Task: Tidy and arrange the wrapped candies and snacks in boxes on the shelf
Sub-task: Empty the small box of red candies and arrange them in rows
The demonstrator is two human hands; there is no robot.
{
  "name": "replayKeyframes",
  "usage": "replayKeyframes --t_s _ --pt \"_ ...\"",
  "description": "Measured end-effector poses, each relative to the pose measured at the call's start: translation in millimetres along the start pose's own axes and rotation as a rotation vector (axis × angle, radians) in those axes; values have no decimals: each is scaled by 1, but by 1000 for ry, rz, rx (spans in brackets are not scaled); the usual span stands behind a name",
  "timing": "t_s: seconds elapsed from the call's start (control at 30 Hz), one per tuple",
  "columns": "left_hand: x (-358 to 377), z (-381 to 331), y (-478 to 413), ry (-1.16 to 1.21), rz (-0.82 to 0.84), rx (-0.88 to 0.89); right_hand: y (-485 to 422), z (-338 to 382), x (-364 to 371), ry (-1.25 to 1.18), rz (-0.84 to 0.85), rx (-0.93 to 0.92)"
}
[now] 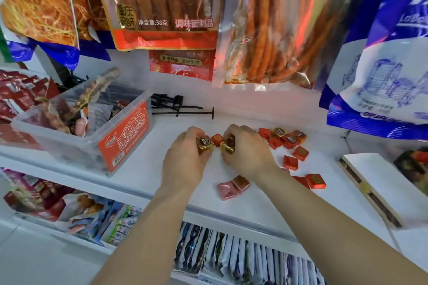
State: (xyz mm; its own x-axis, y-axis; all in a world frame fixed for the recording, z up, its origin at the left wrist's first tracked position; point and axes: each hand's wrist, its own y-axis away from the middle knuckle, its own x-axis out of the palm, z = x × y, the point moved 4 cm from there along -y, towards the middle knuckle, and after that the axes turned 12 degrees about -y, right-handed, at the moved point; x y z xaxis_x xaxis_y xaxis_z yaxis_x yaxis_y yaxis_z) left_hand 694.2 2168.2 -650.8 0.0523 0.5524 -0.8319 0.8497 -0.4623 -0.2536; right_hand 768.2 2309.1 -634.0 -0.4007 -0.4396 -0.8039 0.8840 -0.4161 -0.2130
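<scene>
Head view, single frame. White flat shelf board [148,169] ran across the middle of the frame. Centre: left hand [185,159], fingers curled and pinching a gold foil-wrapped square candy with a dark label [204,144]; right hand [247,150], fingers likewise curled around a second gold foil-wrapped candy [228,145], the two candies held just beside one another. Between them, on the shelf, one small red foil-wrapped square candy [217,139]. Right of centre: a loose cluster of red and gold wrapped candies [283,137] lay near the right hand, with further single red squares [290,162] scattered below it toward the lower right. Just below the right wrist: two pink foil-wrapped square candies [232,187], touching each other. Left of the frame: clear rectangular plastic box with an orange label [125,139], holding assorted wrapped snacks, standing on the shelf well apart from the hands. Behind the hands, upper centre: black metal hook pieces [180,109] lying on the shelf. Top of the frame: hanging snack packets [162,7], orange-red and blue. Right edge: flat white box lid with a dark patterned border [379,183]. Lower part of the frame: a lower shelf row of upright packets [231,254].
</scene>
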Motion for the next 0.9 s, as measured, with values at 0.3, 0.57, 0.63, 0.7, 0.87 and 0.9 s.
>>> replayKeyframes --t_s 0.3,0.57,0.63,0.7,0.87,0.9 --pt "-29 -23 27 144 -55 85 58 7 -48 -245 -102 -6" --pt "-2 -135 112 249 363 289 227 -83 -181 -156 -156 208" --pt "10 -173 138 245 444 362 261 -112 -218 -138 -266 280" --pt "23 -211 159 233 488 438 284 -139 -253 -131 -430 328" --pt "60 -287 180 244 472 530 269 -206 -293 -43 -537 410" --pt "68 -298 178 255 469 515 259 -216 -289 -31 -474 427"
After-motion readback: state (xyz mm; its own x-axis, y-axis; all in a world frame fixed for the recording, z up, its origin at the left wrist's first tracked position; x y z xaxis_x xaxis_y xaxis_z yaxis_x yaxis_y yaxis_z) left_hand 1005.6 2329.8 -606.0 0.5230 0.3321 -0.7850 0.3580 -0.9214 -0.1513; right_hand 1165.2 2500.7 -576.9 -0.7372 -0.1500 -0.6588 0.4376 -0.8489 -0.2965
